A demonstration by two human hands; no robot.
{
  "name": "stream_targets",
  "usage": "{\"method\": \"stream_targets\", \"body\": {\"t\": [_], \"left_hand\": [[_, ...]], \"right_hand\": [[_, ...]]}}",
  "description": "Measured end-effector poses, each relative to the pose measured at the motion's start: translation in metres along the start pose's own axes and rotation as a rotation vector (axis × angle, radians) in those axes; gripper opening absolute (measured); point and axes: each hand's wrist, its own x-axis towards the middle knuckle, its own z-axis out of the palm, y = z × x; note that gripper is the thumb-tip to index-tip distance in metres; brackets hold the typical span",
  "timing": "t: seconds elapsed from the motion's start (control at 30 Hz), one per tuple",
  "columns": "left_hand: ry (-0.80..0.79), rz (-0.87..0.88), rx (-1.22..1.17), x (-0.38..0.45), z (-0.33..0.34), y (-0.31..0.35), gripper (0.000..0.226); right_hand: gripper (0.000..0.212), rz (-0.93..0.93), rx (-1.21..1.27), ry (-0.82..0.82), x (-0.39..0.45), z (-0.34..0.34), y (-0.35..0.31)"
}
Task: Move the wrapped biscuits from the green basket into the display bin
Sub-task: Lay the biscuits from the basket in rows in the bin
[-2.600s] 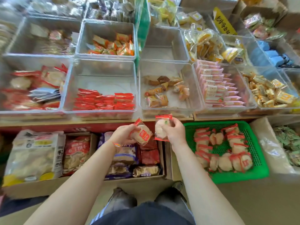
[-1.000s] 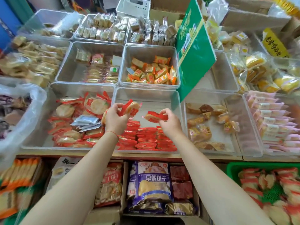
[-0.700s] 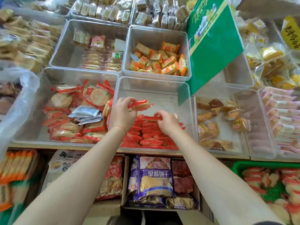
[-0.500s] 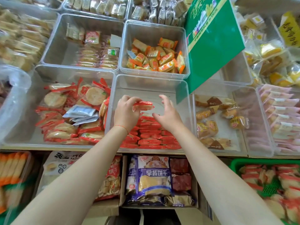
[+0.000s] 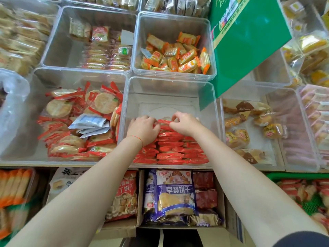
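Observation:
The clear display bin (image 5: 165, 93) holds rows of red wrapped biscuits (image 5: 170, 150) stacked on edge in its near half. Both hands are inside it at the far end of the rows. My left hand (image 5: 143, 129) has its fingers curled over a wrapped biscuit (image 5: 164, 122) at the back of the stack. My right hand (image 5: 186, 123) pinches the same packet's red wrapper from the right. At the bottom right, the green basket (image 5: 311, 205) shows only partly, with more wrapped biscuits in it.
A bin of round rice crackers (image 5: 80, 122) adjoins on the left and a bin of small breads (image 5: 249, 132) on the right. Behind stand a bin of orange packets (image 5: 174, 56) and a tilted green sign (image 5: 245, 41). Cardboard boxes of bagged biscuits (image 5: 175, 193) sit below the shelf.
My left hand has brought its biscuit down onto the back of the stack. My right hand, which had let go of its own packet, has closed in on this one.

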Motion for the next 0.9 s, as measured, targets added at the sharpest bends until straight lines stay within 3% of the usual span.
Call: {"method": "stream_targets", "body": {"t": [0.1, 0.3, 0.43, 0.8, 0.9], "left_hand": [[-0.004, 0.024, 0.108, -0.001, 0.007, -0.004, 0.045], [0.033, 0.075, 0.116, -0.003, 0.012, -0.011, 0.043], [0.008, 0.067, 0.101, -0.002, 0.013, -0.012, 0.043], [0.17, 0.151, -0.06, -0.016, -0.007, 0.004, 0.039], [0.286, 0.167, -0.173, -0.031, -0.013, 0.029, 0.028]], "right_hand": [[0.055, 0.0, 0.015, -0.043, 0.011, 0.006, -0.012], [0.049, -0.023, 0.047, -0.242, 0.022, 0.012, -0.026], [0.048, -0.02, 0.102, -0.243, 0.019, 0.007, -0.027], [0.031, -0.104, 0.185, 0.167, -0.03, -0.008, -0.01], [0.029, -0.134, 0.219, 0.292, -0.057, -0.011, 0.004]]}}
